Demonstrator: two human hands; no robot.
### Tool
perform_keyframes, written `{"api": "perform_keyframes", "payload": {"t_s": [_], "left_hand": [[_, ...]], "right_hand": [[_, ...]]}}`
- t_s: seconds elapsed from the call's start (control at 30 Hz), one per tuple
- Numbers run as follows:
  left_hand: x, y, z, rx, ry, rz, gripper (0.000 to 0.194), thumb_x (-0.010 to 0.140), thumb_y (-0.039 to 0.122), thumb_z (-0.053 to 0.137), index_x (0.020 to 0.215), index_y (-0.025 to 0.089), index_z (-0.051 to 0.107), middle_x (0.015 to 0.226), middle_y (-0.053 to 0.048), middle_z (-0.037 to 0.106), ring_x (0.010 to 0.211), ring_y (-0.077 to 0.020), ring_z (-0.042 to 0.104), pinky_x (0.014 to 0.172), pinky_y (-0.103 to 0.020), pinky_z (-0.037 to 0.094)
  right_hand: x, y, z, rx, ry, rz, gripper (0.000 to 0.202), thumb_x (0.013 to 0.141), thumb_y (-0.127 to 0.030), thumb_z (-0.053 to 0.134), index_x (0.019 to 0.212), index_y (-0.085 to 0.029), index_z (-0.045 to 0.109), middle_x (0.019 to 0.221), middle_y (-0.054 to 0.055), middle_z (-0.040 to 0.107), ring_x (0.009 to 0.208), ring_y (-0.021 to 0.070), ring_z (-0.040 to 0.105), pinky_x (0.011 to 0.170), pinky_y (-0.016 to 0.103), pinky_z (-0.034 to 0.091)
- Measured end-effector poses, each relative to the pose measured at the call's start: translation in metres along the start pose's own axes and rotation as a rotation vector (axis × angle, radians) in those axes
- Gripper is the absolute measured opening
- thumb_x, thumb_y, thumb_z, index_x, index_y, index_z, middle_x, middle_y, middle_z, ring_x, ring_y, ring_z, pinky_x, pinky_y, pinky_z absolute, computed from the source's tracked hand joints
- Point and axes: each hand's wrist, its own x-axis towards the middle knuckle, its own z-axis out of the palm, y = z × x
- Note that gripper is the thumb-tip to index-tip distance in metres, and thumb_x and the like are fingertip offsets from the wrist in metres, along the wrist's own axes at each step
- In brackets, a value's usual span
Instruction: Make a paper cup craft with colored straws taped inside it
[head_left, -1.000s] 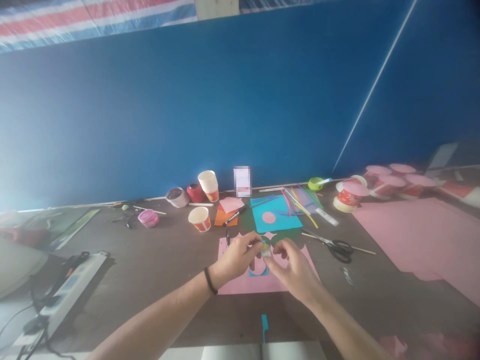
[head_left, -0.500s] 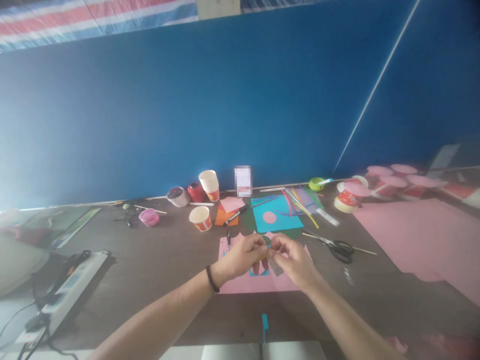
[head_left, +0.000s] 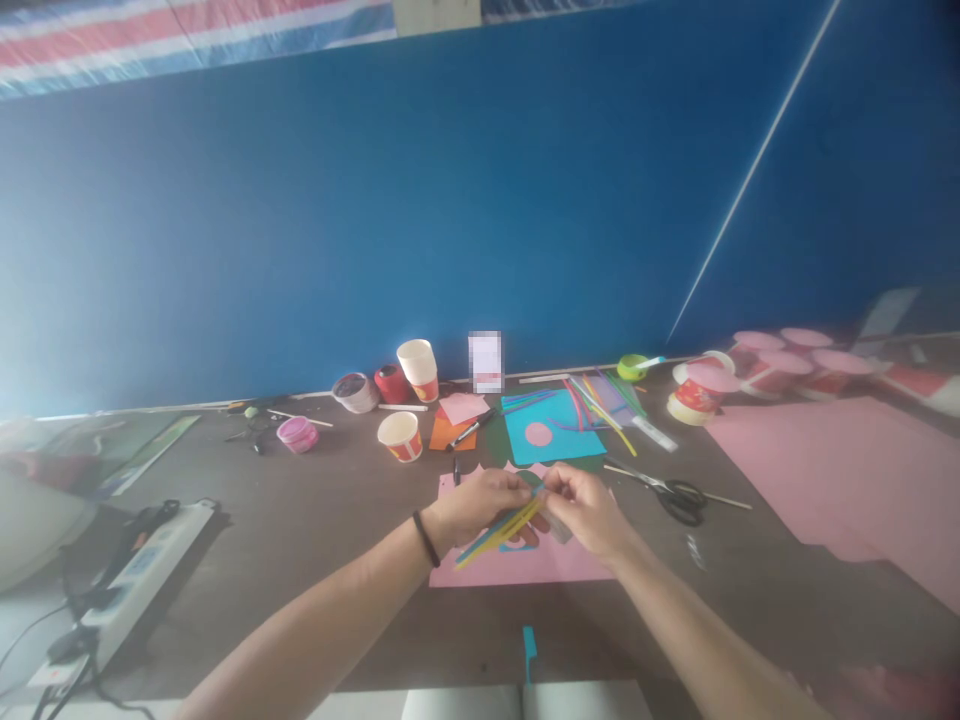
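Note:
Over a pink sheet on the dark table, my left hand and my right hand meet with fingers closed. Yellow and blue strips slant down to the left from between them, pinched by my left fingers. The right fingertips close at the upper end of these strips; whether they grip the strips or something smaller is hidden. A small blue piece lies on the pink sheet under the hands.
Scissors and a stick lie to the right, near large pink paper. Behind are a blue sheet with colored strips, a paper cup and a pink jar. A power strip is at left.
The yellow and blue strips now show below my left hand, slanting down to the left. Both hands stay close together in nearly the same place.

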Motion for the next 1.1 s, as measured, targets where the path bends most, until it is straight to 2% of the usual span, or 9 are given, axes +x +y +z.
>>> {"api": "perform_keyframes", "payload": {"t_s": [0.23,0.33,0.57,0.7,0.87,1.03,1.1], "left_hand": [[0.003,-0.003,0.009,0.342,0.149,0.045,0.031,0.08,0.043,0.045,0.078,0.014,0.057,0.072,-0.007,0.068,0.054,-0.0138,0.06,0.047,-0.023,0.041],[0.008,-0.009,0.008,0.4,0.191,0.037,0.027,0.078,0.038,0.045,0.077,0.014,0.057,0.067,-0.005,0.065,0.05,-0.0113,0.055,0.044,-0.021,0.039],[0.012,-0.005,0.007,0.414,0.157,0.065,0.021,0.074,0.032,0.05,0.081,0.014,0.056,0.065,-0.002,0.065,0.045,-0.0088,0.048,0.042,-0.02,0.035],[0.02,-0.004,0.01,0.392,0.185,0.058,0.015,0.073,0.029,0.05,0.073,0.015,0.056,0.062,-0.001,0.064,0.047,-0.0093,0.049,0.046,-0.022,0.036],[0.032,-0.003,0.015,0.341,0.192,0.01,0.012,0.069,0.026,0.051,0.066,0.015,0.054,0.059,-0.002,0.064,0.044,-0.0095,0.047,0.043,-0.022,0.035],[0.031,0.01,0.018,0.302,0.231,0.035,0.017,0.074,0.031,0.051,0.07,0.015,0.055,0.059,-0.001,0.061,0.046,-0.0082,0.048,0.046,-0.022,0.036],[0.03,0.013,0.018,0.267,0.25,0.072,0.017,0.075,0.031,0.053,0.077,0.015,0.057,0.065,0.0,0.061,0.049,-0.0074,0.049,0.05,-0.022,0.039]], "right_hand": [[0.001,0.005,0.001,-0.027,0.005,-0.001,0.022,0.074,-0.026,0.054,0.056,-0.019,0.044,0.055,-0.006,0.041,0.055,0.011,0.04,0.053,0.023,0.031],[0.002,0.008,0.001,-0.029,0.019,-0.003,0.024,0.074,-0.029,0.056,0.056,-0.019,0.044,0.057,-0.006,0.043,0.056,0.0114,0.041,0.054,0.023,0.032],[0.0,0.01,-0.011,0.022,-0.03,0.035,0.029,0.078,-0.038,0.055,0.057,-0.018,0.05,0.055,-0.005,0.046,0.055,0.0114,0.043,0.052,0.022,0.033],[-0.003,0.007,-0.019,0.034,-0.051,0.059,0.027,0.076,-0.04,0.057,0.063,-0.017,0.055,0.059,-0.004,0.051,0.057,0.0119,0.046,0.055,0.024,0.035],[-0.003,0.012,-0.023,0.024,-0.031,0.078,0.022,0.072,-0.036,0.063,0.063,-0.017,0.055,0.06,-0.004,0.051,0.058,0.0123,0.045,0.055,0.024,0.034],[-0.007,0.024,-0.027,0.059,0.007,0.097,0.026,0.075,-0.038,0.06,0.089,-0.017,0.057,0.076,0.0,0.058,0.066,0.0144,0.052,0.059,0.025,0.038],[-0.01,0.027,-0.029,0.048,-0.006,0.092,0.023,0.077,-0.038,0.058,0.088,-0.017,0.057,0.075,0.0,0.058,0.067,0.0149,0.053,0.061,0.026,0.039]]}}
